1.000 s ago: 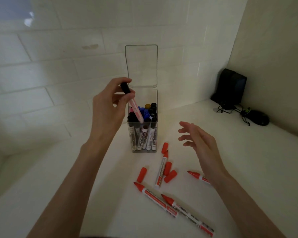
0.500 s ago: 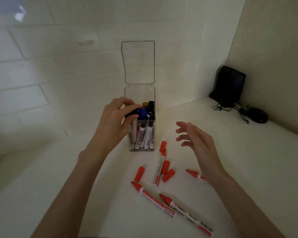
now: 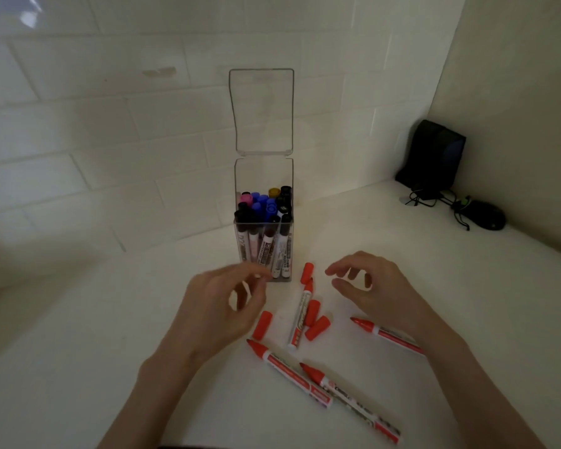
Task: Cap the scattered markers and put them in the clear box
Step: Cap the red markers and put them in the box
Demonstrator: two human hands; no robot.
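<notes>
The clear box (image 3: 263, 176) stands upright with its lid flipped open, packed with capped markers in black, blue, pink and yellow. In front of it lie several uncapped red markers (image 3: 300, 315) and several loose red caps (image 3: 262, 325). My left hand (image 3: 217, 306) hovers empty, fingers loosely curled, just left of the caps and in front of the box. My right hand (image 3: 373, 286) hovers empty above the markers, fingers loosely curled, and its wrist covers part of one red marker (image 3: 382, 333).
White tiled walls meet in a corner behind the box. A black speaker (image 3: 436, 157) with tangled cables and a black mouse (image 3: 486, 218) sit at the back right of the white counter.
My left hand put a pink marker into the box, let go and drew back down toward the red caps. My right hand shifted slightly toward the markers.
</notes>
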